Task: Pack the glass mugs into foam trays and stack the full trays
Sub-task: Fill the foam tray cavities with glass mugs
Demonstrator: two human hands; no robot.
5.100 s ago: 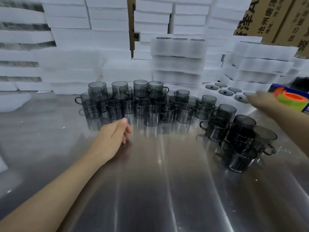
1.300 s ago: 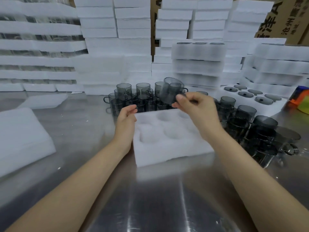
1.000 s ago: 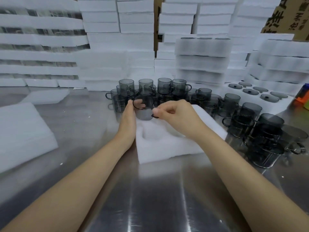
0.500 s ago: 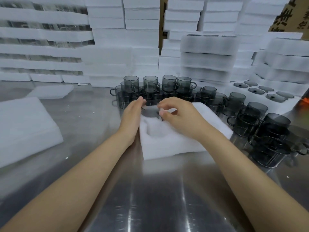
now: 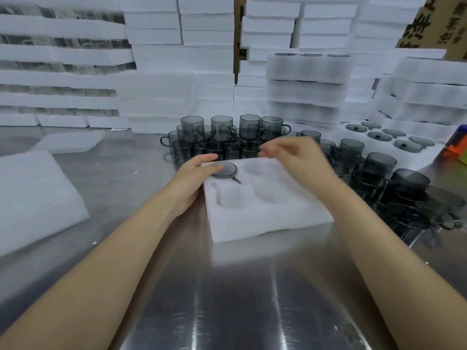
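A white foam tray with round pockets lies on the steel table in front of me. One smoky glass mug sits sunk in its far left pocket, only the rim and handle showing. My left hand rests on the tray's left edge, fingers touching the mug's rim. My right hand hovers above the tray's far side, blurred, fingers loosely bent and holding nothing. A cluster of loose mugs stands just behind the tray, and more mugs crowd its right side.
A filled tray of mugs lies at the right rear. Stacks of foam trays wall the back of the table. A loose foam slab lies at the left. An orange and green object sits at the right edge.
My right hand carried a mug down into the far left pocket, let go of it and lifted away to the right. My left hand stayed at the tray's left edge.
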